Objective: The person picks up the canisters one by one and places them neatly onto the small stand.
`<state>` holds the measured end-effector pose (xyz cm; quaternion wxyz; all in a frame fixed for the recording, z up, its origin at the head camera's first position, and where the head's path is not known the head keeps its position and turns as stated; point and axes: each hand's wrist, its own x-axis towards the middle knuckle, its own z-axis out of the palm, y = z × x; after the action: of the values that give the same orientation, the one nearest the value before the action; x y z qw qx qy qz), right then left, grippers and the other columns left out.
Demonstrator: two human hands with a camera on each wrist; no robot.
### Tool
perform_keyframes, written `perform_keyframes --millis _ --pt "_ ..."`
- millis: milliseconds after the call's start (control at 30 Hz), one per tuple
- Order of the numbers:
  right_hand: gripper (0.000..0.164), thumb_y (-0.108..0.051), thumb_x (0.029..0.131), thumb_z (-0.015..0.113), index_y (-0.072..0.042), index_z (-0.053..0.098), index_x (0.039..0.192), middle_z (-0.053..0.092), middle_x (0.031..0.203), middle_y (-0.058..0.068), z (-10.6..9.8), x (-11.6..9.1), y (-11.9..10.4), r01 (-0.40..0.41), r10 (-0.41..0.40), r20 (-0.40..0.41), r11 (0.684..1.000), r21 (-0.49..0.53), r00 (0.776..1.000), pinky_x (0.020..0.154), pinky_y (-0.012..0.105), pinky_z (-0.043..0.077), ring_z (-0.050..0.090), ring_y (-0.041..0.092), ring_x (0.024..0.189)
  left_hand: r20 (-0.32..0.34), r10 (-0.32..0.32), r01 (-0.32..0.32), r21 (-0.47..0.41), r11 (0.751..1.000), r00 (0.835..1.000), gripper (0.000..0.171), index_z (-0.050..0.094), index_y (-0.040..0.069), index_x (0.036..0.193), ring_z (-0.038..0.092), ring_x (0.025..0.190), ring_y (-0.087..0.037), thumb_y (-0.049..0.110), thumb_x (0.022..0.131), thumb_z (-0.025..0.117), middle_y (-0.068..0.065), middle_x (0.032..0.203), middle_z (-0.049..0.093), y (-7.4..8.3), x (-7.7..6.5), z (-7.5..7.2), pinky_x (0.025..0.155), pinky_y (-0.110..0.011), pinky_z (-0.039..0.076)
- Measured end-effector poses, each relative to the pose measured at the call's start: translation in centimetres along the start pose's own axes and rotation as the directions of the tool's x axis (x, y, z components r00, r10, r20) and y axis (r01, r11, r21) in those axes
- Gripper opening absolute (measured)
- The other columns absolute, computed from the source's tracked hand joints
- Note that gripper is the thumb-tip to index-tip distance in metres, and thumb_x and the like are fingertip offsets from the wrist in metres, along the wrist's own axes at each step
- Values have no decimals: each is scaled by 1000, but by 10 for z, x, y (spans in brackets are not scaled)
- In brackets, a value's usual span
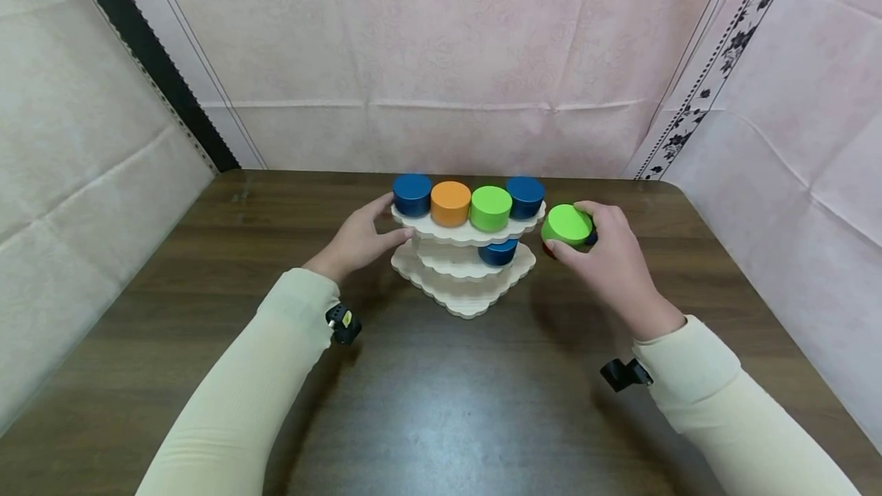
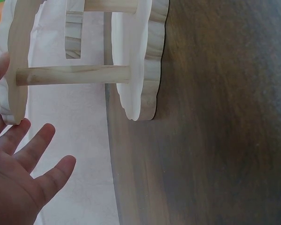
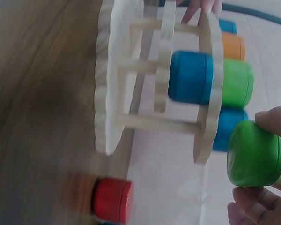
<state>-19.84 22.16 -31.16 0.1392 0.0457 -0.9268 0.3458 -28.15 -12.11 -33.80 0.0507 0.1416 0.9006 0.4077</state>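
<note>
A pale wooden tiered stand [image 1: 467, 298] with scalloped shelves stands on the table. Along its top shelf sit two blue jars [image 1: 412, 196], an orange jar [image 1: 451, 204] and a green jar [image 1: 490, 210]. Another blue jar [image 3: 191, 77] is on the middle shelf. My left hand [image 1: 357, 242] holds the left corner of the top shelf between thumb and fingers, beside a blue jar. At the stand's right, my right hand [image 1: 610, 260] pinches a second green jar [image 3: 255, 153] between thumb and fingers, raised above the table.
Below the right hand, a red jar [image 3: 113, 200] rests on the table, with a dark blue piece partly hidden beside it. The brown wooden table [image 1: 441, 404] ends at a pale cloth backdrop [image 1: 441, 83]. Cloth also hangs on both sides.
</note>
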Motion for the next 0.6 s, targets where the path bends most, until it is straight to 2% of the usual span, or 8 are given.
perform_keyframes --millis 300,400,600 --pt "64 -21 84 76 1 46 136 46 124 15 20 -12 -13 101 -101 41 995 7 994 84 43 48 43 28 105 -3 8 -8 3 1000 1000 79 24 12 154 41 133 -34 36 92 66 -12 152 37 0 0 0 105 -53 39" --pt "63 -21 83 77 0 48 135 47 123 14 28 -16 -17 127 -127 61 992 1 990 87 44 47 43 27 107 -3 13 -13 4 1000 1000 79 24 11 154 41 133 -34 37 92 66 -13 152 37 0 0 0 105 -53 40" --pt "67 -23 80 80 -2 46 134 49 120 13 44 -24 -28 133 -128 113 991 -31 985 89 44 49 46 26 107 -1 17 -17 0 1000 1000 79 24 12 154 41 133 -34 36 92 66 -12 152 37 1 -1 -1 105 -53 39"
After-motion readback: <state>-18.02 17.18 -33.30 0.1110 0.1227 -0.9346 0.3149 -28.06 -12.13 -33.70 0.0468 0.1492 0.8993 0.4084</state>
